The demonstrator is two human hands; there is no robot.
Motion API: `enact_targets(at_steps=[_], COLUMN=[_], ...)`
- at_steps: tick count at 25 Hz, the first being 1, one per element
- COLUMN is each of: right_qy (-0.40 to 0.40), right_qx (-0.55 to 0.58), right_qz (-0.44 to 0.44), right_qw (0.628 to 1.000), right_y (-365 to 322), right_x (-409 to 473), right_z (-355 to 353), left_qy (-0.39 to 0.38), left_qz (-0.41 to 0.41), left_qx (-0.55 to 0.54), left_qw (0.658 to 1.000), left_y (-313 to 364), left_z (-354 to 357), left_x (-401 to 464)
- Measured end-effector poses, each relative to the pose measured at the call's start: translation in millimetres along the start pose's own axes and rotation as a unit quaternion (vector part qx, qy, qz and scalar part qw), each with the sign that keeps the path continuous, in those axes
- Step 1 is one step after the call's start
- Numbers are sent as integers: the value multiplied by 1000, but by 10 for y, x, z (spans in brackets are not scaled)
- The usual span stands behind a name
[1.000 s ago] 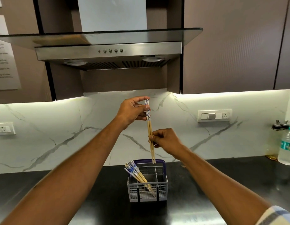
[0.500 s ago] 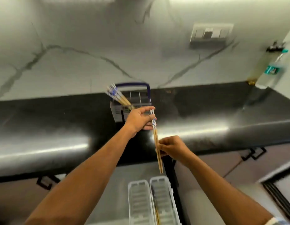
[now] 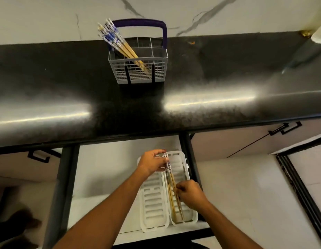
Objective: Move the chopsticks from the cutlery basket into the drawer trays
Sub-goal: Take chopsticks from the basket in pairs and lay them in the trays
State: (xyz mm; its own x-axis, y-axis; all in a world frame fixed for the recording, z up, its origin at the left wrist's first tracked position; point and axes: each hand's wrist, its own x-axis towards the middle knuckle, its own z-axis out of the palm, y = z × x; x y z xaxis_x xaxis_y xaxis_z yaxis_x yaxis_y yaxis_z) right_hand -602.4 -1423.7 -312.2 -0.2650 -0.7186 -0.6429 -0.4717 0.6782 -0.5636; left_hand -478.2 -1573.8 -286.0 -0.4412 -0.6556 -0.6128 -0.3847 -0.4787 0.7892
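Note:
A grey cutlery basket (image 3: pixel 157 73) with a purple handle stands on the black counter and holds several blue-patterned chopsticks (image 3: pixel 118 44) leaning left. Below, in the open drawer, two white trays lie side by side: the left tray (image 3: pixel 153 203) and the right tray (image 3: pixel 182 168). My left hand (image 3: pixel 151 163) pinches the patterned top ends of a pair of chopsticks (image 3: pixel 172 184), and my right hand (image 3: pixel 191 194) grips their lower part. The pair lies along the right tray, low over it; whether it touches the tray I cannot tell.
The black counter (image 3: pixel 219 83) overhangs the drawer's back. The drawer's dark frame (image 3: pixel 189 155) runs close to the right of the trays. White drawer floor (image 3: pixel 105 168) lies left of the trays. A bottle (image 3: pixel 318 35) stands at the counter's far right.
Both hands have carried the pair of chopsticks from above the basket down past the counter edge into the drawer, over the right tray. The view has tilted downward.

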Motion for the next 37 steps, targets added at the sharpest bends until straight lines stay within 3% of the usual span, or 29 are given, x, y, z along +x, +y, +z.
enact_targets(at_steps=[4, 8, 20, 37], right_qy=[56, 67, 93, 104], right_qx=[-48, -76, -113, -137], right_qz=[75, 131, 137, 87], right_qw=[994, 986, 980, 981], right_y=[-3, -189, -191, -133], right_x=[106, 171, 221, 214], right_z=[169, 297, 375, 493], left_qy=[89, 109, 95, 101], left_qz=[-17, -24, -34, -35], left_qx=[21, -20, -98, -110], left_qw=[996, 994, 990, 988], left_y=[-81, -99, -142, -142], left_z=[-172, -280, -354, -339], left_x=[94, 133, 109, 117])
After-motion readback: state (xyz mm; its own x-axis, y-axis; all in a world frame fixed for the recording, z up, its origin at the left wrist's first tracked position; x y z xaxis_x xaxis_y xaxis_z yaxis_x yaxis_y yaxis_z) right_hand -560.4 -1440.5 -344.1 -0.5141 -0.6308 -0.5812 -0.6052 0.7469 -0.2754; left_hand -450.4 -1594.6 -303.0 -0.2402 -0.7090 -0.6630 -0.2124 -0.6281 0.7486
